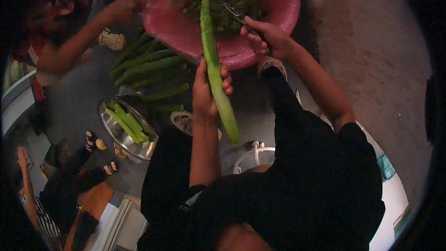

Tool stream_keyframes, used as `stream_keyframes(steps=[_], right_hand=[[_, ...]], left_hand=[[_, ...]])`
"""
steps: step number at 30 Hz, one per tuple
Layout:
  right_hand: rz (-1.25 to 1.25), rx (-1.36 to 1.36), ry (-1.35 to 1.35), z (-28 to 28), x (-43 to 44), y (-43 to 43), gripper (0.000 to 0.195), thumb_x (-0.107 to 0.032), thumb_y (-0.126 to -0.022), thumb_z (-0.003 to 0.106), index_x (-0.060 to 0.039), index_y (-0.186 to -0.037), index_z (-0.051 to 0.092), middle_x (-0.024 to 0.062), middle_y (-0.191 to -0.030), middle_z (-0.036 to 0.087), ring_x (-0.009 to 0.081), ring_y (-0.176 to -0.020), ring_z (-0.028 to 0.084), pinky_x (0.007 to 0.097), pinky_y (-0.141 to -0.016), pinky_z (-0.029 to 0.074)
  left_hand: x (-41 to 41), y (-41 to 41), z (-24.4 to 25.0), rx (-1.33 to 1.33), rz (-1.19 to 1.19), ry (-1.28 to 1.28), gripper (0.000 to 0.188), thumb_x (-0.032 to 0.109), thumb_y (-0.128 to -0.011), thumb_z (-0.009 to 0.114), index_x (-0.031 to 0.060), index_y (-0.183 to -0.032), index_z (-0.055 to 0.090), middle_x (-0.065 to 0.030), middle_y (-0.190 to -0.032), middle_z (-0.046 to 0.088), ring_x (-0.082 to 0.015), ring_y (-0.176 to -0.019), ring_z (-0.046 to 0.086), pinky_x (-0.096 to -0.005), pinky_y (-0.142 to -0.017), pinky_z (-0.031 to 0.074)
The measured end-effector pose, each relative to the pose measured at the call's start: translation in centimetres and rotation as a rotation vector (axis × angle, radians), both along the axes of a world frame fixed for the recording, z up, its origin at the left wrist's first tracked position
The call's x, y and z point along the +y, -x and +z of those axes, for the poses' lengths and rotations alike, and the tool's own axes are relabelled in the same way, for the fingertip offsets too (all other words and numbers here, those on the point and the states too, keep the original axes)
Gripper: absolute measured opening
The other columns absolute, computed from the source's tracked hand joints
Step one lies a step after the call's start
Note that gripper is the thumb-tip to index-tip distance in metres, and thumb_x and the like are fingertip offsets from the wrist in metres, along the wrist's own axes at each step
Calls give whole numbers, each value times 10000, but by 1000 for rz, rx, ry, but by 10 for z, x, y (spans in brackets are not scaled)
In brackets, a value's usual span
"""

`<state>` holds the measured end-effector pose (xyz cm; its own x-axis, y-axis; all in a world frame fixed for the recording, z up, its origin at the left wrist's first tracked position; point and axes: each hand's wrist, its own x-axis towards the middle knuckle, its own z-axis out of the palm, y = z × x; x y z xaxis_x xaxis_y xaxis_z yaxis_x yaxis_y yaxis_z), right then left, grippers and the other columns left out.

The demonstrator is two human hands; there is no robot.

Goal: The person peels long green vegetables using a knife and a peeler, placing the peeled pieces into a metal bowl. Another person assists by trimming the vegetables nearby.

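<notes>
My left hand (208,92) is closed around the middle of a long cucumber (213,55), partly peeled, with darker skin near its upper tip. The cucumber points away from me, its far end over a pink basin (174,36) that looks lined with clear plastic. Green peelings (223,10) lie in the basin. In my right hand (268,38) is a vegetable peeler (233,10), its metal head pointing up and left, to the right of the cucumber and apart from it. Several unpeeled cucumbers (150,66) lie in a pile left of the basin.
A steel bowl (115,129) at my left holds several peeled green pieces (127,122). Another person's arm (87,38) reaches to the basin's left rim. A further person (62,177) is at the lower left. A white metal frame (256,153) stands between my legs.
</notes>
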<state>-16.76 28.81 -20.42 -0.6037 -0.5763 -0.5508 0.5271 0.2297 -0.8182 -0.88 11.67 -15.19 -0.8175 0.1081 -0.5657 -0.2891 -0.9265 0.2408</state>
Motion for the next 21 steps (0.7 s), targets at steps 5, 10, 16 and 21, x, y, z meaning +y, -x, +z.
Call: stream_keyframes(steps=[5, 10, 16, 21], right_hand=[[280, 1094, -25, 49, -3, -48, 192, -206, -856, 608, -55, -782, 516, 77, -620, 514, 270, -560, 537, 356, -491, 392], [413, 1169, -92, 49, -4, -63, 154, -134, -808, 623, -61, -780, 491, 136, -656, 520, 348, -630, 564, 433, -528, 417], [337, 1187, -306, 11, -5, -13, 170, -198, -847, 587, -72, -789, 489, 170, -671, 562, 383, -660, 585, 457, -542, 441], [252, 1254, -725, -32, 0, 44, 245, -321, -894, 517, -82, -843, 535, 183, -707, 605, 393, -693, 611, 481, -593, 478]], left_hand=[[-7, 0, -2, -99, 49, 82, 455, 465, -976, 337, 95, -1206, 466, -66, -864, 539, -142, -618, 479, -245, -453, 408], [-3, 0, -3, -142, 9, 118, 449, 491, -971, 326, 71, -995, 482, -63, -799, 516, -137, -608, 474, -236, -408, 387], [11, -1, 9, -140, -113, 302, 491, 547, -941, 344, 79, -971, 488, -40, -737, 471, -122, -538, 449, -222, -384, 375], [16, -2, 7, -148, -166, 359, 485, 551, -941, 350, 85, -970, 480, -27, -762, 469, -109, -534, 447, -226, -390, 385]])
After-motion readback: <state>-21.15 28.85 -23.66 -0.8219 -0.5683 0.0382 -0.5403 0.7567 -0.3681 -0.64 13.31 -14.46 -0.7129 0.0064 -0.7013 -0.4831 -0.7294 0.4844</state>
